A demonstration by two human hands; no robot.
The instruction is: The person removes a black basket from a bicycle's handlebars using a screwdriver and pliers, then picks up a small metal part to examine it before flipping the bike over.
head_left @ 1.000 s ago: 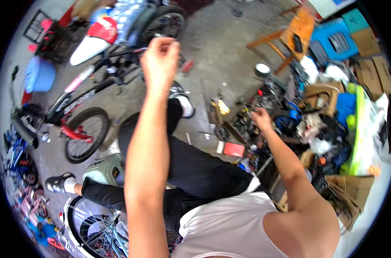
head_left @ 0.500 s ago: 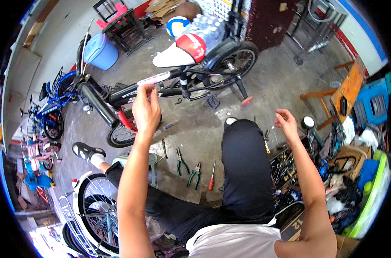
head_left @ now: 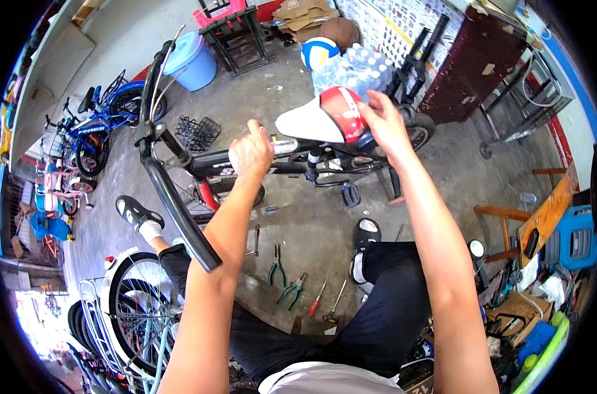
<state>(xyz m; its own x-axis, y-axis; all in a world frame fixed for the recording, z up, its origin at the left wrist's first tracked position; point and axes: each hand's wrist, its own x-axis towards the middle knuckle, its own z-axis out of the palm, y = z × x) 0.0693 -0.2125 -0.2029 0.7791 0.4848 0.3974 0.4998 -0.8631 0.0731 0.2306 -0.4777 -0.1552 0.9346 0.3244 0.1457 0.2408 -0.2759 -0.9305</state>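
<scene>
A black bicycle frame stands across the floor in front of me, with a white and red saddle. At the saddle's rear edge, my right hand is curled with its thumb against the red part. My left hand is closed over the top tube, index finger raised; what lies in its fingers is hidden. The black handlebar passes over my left forearm. Between my feet lie two green-handled pliers, a red-handled screwdriver and another screwdriver.
A white-fendered bicycle wheel is at my left. A blue bucket, a ball and packed bottles stand behind the bicycle. To the right are a wooden stool, a blue plastic stool and a heap of parts.
My right hand has moved from above my right knee up to the saddle's rear. The left hand's fingers have curled in more. The view has shifted, and the handlebar appears nearer to me.
</scene>
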